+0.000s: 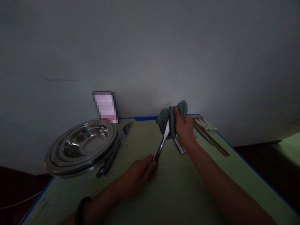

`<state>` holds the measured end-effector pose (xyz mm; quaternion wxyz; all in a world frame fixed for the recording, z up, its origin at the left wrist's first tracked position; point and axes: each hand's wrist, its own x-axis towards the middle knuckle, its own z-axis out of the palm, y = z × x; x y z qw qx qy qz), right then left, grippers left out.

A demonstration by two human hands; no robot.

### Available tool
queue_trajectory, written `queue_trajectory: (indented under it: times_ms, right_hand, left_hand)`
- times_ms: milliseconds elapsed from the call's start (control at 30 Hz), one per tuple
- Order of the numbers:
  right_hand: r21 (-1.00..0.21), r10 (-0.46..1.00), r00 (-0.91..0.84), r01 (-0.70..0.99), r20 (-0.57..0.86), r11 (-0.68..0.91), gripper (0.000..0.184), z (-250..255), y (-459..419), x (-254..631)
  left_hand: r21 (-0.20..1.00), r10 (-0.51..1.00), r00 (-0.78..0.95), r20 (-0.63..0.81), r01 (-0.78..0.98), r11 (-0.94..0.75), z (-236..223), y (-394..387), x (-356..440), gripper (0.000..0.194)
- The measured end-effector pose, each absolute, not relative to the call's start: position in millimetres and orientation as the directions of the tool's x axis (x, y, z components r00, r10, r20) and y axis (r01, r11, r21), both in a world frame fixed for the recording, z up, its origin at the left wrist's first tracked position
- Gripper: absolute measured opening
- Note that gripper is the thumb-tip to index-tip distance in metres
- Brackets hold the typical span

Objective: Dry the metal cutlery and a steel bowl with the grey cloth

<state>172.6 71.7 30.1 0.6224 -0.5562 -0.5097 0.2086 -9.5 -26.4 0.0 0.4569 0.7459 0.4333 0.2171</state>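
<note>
The left hand (142,173) grips a table knife (161,144) by the end of its handle, thumb and fingers curled closely around the metal with no gap showing. The knife is raised over the middle of the green tabletop (178,193); its long axis slants away from the left fingers, just short of one o'clock, so the blade is at the far end. There it meets a grey-green cloth (172,117), a fold of which hangs along the blade's right edge; how far the cloth wraps behind cannot be told.

The right hand (184,129), between one and two o'clock from the left, pinches this cloth with its thumb pressed on the front; its other fingers are mostly hidden. The left hand is therefore the nearer to the handle, the right to the blade.

Below the right hand, toward six o'clock, metal utensil handles (179,147) lie on the table. Between three and four o'clock from it, wooden chopsticks (212,137) point toward half past four, with white utensils (205,123) just beyond them. At ten o'clock from the left hand stand stacked metal plates (95,142), metal cutlery (116,153) just beside them.
</note>
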Motion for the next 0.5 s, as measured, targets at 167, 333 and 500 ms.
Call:
queue_trajectory:
  times_ms: [167, 333, 500]
  right_hand:
    - [-0.923, 0.698, 0.611, 0.174, 0.374, 0.343, 0.047, 40.0, 84.8, 197.3]
    - [-0.952, 0.743, 0.598, 0.142, 0.302, 0.273, 0.049, 40.9, 81.4, 199.4]
    - [-0.919, 0.981, -0.164, 0.361, 0.103, 0.156, 0.043, 24.1, 63.3, 162.3]
  left_hand:
    - [0.941, 0.854, 0.514, -0.082, 0.322, -0.104, 3.4, -23.2, -12.0, 0.031]
    - [0.991, 0.903, 0.426, -0.046, 0.135, -0.013, -2.4, -16.8, -13.6, 0.036]
    - [0.996, 0.977, 0.210, 0.035, 0.076, -0.052, -10.5, -12.8, -16.7, 0.033]
